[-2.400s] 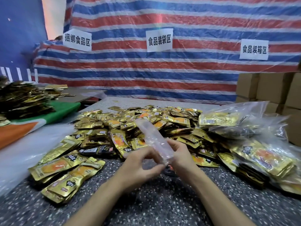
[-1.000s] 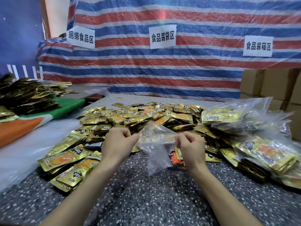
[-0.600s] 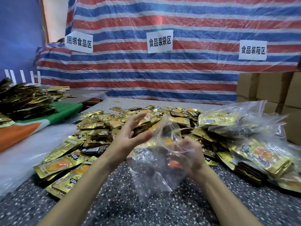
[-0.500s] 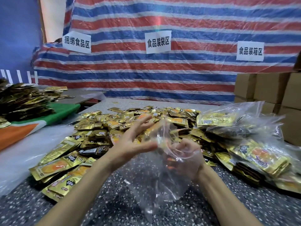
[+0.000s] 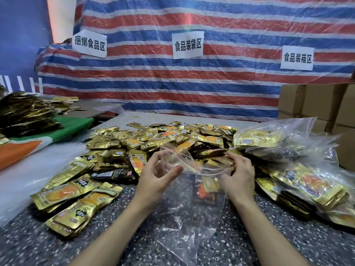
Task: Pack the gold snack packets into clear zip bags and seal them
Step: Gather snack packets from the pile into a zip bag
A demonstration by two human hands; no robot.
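Clear plastic hangs between your hands: the zip bag (image 5: 189, 212) droops from its mouth down onto the dark speckled counter (image 5: 57, 250), just in front of the heap. Your left hand (image 5: 157, 176) grips the left side of the mouth, fingers curled over the rim and thumb laid against the film. Your right hand (image 5: 239, 175) pinches the right side with curled fingers. The mouth gapes between them, and its thin red zip line (image 5: 194, 167) shows. An orange packet (image 5: 206, 189) shows through the film near your right wrist; I cannot tell whether it lies inside the bag or behind it.

The gold snack packets (image 5: 153, 139) lie in a loose heap just beyond your hands, and more spread toward you on the left. On your right, filled bags (image 5: 299, 175) of clear plastic are piled against the heap, with brown cardboard boxes (image 5: 317, 104) stacked behind them. On your left lies a plastic sheet (image 5: 25, 175), and past it a green and orange cloth (image 5: 63, 131) carries a second pile (image 5: 26, 114) of packets. A red, white and blue striped tarp (image 5: 192, 83) hangs behind the counter with 3 white paper signs (image 5: 187, 45) on it.
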